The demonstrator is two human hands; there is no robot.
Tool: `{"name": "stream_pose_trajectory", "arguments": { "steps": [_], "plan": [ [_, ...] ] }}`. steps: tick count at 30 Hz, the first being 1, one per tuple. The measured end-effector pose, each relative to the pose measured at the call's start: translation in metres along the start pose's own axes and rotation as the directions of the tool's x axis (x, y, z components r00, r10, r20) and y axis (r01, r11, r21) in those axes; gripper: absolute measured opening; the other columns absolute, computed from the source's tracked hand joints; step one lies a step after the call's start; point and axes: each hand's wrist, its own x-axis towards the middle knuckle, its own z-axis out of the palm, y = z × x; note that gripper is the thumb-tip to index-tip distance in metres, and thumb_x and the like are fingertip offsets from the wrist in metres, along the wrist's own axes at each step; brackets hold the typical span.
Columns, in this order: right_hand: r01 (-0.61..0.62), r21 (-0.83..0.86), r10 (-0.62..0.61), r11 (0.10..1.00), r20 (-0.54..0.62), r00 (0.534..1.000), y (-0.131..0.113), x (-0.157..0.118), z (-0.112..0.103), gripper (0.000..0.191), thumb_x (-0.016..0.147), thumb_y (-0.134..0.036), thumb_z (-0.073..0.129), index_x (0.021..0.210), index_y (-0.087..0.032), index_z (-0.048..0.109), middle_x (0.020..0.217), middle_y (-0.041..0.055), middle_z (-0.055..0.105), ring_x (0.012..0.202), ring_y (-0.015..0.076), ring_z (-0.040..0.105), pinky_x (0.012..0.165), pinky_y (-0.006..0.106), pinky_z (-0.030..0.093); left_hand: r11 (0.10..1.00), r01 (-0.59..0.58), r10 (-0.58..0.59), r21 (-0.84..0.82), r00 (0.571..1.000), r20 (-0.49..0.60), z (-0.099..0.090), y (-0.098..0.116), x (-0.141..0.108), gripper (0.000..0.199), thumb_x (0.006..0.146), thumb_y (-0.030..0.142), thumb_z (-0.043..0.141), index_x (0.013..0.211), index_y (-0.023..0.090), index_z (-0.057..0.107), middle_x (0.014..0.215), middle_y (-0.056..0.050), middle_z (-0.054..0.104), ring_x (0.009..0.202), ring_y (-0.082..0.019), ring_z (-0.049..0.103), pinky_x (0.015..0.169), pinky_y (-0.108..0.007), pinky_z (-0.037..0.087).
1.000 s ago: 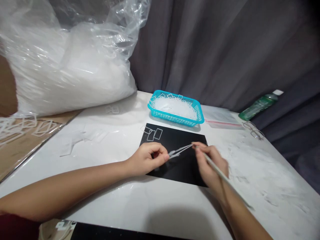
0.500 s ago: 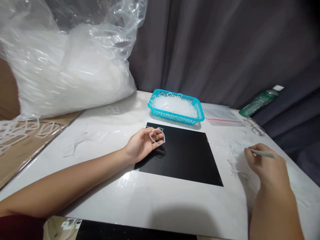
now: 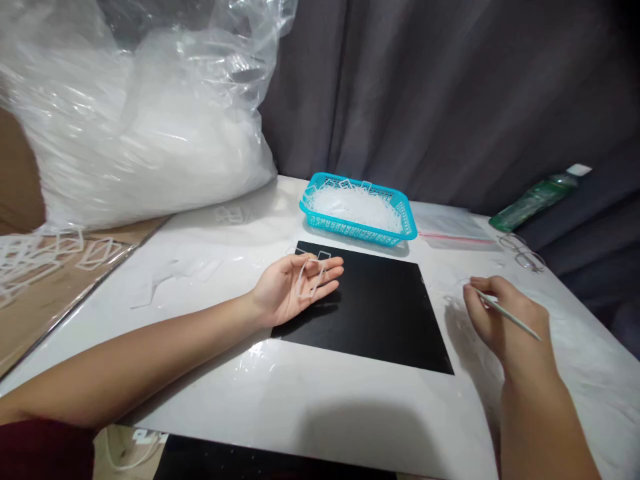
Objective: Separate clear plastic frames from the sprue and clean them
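Note:
My left hand [image 3: 295, 287] is palm up above the left part of a black mat [image 3: 375, 313]. Its thumb pins a thin, translucent plastic frame [image 3: 301, 283] against the fingers, which are stretched out. The frame has a larger loop hanging over the fingers and a small square loop at its top. To the right of the mat, my right hand [image 3: 507, 320] grips a slim, pale, pointed tool [image 3: 515, 319] like a pen; its kind is unclear. The tool's working end is hidden at the fingertips, above thin whitish scraps on the table.
A blue basket [image 3: 360, 231] full of small white pieces stands behind the mat. Beside it lie a clear zip bag [image 3: 450, 227], a green bottle [image 3: 535, 200] and eyeglasses [image 3: 525, 257]. A large plastic sack [image 3: 165, 133] and loose white frames [image 3: 30, 260] occupy the left.
My left fingers have straightened from a curl, and the plastic frame now hangs across them. My right hand has moved left toward the mat, with the tool turned.

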Motion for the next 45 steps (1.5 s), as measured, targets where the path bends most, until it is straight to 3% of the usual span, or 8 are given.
{"name": "stream_pose_trajectory", "arguments": {
  "steps": [5, 10, 14, 22, 28, 33, 39, 45],
  "plan": [
    [0.124, 0.035, -0.124, 0.992, 0.010, 0.992, -0.021, -0.008, 0.007, 0.018, 0.083, -0.036, 0.051, 0.087, -0.020, 0.059, 0.098, 0.0098, 0.073, 0.073, 0.0241, 0.069, 0.067, 0.032, 0.048, 0.884, -0.235, 0.256, 0.404, 0.967, 0.001, -0.001, -0.001, 0.006, 0.025, 0.090, 0.029, 0.042, 0.069, 0.017, 0.045, 0.131, -0.008, 0.056, 0.121, -0.022, 0.054, 0.102, -0.040, 0.045],
    [0.201, 0.068, -0.206, 0.977, 0.090, 0.974, -0.028, -0.012, 0.010, 0.018, 0.086, -0.036, 0.048, 0.090, -0.021, 0.057, 0.098, 0.0086, 0.072, 0.077, 0.0231, 0.069, 0.065, 0.029, 0.047, -0.174, -0.260, 0.567, 0.950, 0.762, 0.313, -0.016, 0.026, 0.021, 0.021, 0.091, 0.033, 0.046, 0.092, 0.016, 0.058, 0.135, -0.012, 0.050, 0.132, -0.024, 0.040, 0.110, -0.042, 0.031],
    [0.203, 0.066, -0.210, 0.977, 0.129, 0.969, -0.025, -0.011, 0.011, 0.014, 0.085, -0.034, 0.046, 0.084, -0.022, 0.052, 0.092, 0.0084, 0.072, 0.072, 0.0238, 0.068, 0.062, 0.031, 0.045, -0.648, 0.183, 0.489, 0.739, 0.844, 0.219, -0.046, 0.071, 0.025, 0.028, 0.094, 0.034, 0.041, 0.108, 0.017, 0.058, 0.121, -0.009, 0.060, 0.116, -0.024, 0.052, 0.101, -0.037, 0.038],
    [0.090, 0.182, -0.145, 0.979, 0.316, 0.938, -0.027, -0.009, 0.008, 0.016, 0.085, -0.036, 0.044, 0.083, -0.023, 0.053, 0.083, 0.0073, 0.069, 0.064, 0.0226, 0.062, 0.059, 0.033, 0.043, -0.629, 0.446, 0.602, 0.636, 0.797, 0.036, -0.106, 0.130, 0.020, 0.036, 0.091, 0.031, 0.039, 0.113, 0.017, 0.065, 0.118, -0.010, 0.064, 0.107, -0.028, 0.058, 0.092, -0.036, 0.044],
    [-0.055, 0.378, -0.127, 0.924, 0.440, 0.889, -0.043, -0.010, 0.015, 0.018, 0.086, -0.040, 0.048, 0.086, -0.024, 0.058, 0.103, 0.0048, 0.070, 0.090, 0.0238, 0.066, 0.071, 0.032, 0.047, -0.608, 0.491, 0.672, 0.624, 0.737, 0.075, -0.106, 0.138, 0.015, 0.033, 0.089, 0.025, 0.041, 0.104, 0.015, 0.069, 0.105, -0.012, 0.067, 0.094, -0.026, 0.063, 0.081, -0.033, 0.047],
    [-0.036, 0.290, -0.105, 0.956, 0.457, 0.883, -0.033, -0.008, 0.015, 0.019, 0.086, -0.040, 0.046, 0.078, -0.024, 0.052, 0.076, 0.0021, 0.068, 0.069, 0.0203, 0.063, 0.061, 0.028, 0.043, -0.585, 0.489, 0.722, 0.647, 0.677, 0.142, -0.103, 0.138, 0.011, 0.035, 0.091, 0.023, 0.039, 0.118, 0.017, 0.061, 0.108, -0.014, 0.067, 0.092, -0.029, 0.064, 0.075, -0.037, 0.048],
    [-0.092, -0.042, 0.101, 0.995, 0.290, 0.952, -0.005, -0.004, 0.004, 0.018, 0.085, -0.038, 0.045, 0.083, -0.022, 0.053, 0.069, 0.0083, 0.065, 0.065, 0.0269, 0.061, 0.056, 0.033, 0.040, -0.589, 0.297, 0.718, 0.751, 0.619, 0.318, -0.074, 0.131, 0.013, 0.030, 0.091, 0.020, 0.040, 0.114, 0.015, 0.059, 0.100, -0.012, 0.068, 0.087, -0.022, 0.064, 0.078, -0.033, 0.049],
    [-0.097, 0.405, 0.029, 0.909, 0.172, 0.985, -0.046, -0.011, 0.000, 0.017, 0.083, -0.037, 0.054, 0.090, -0.023, 0.061, 0.104, 0.0076, 0.070, 0.087, 0.0242, 0.066, 0.077, 0.035, 0.048, -0.763, -0.272, 0.247, 0.586, 0.715, 0.654, -0.018, 0.024, 0.005, 0.028, 0.097, 0.023, 0.034, 0.109, 0.023, 0.059, 0.095, -0.003, 0.068, 0.083, -0.015, 0.064, 0.072, -0.024, 0.051]
  ]
}}
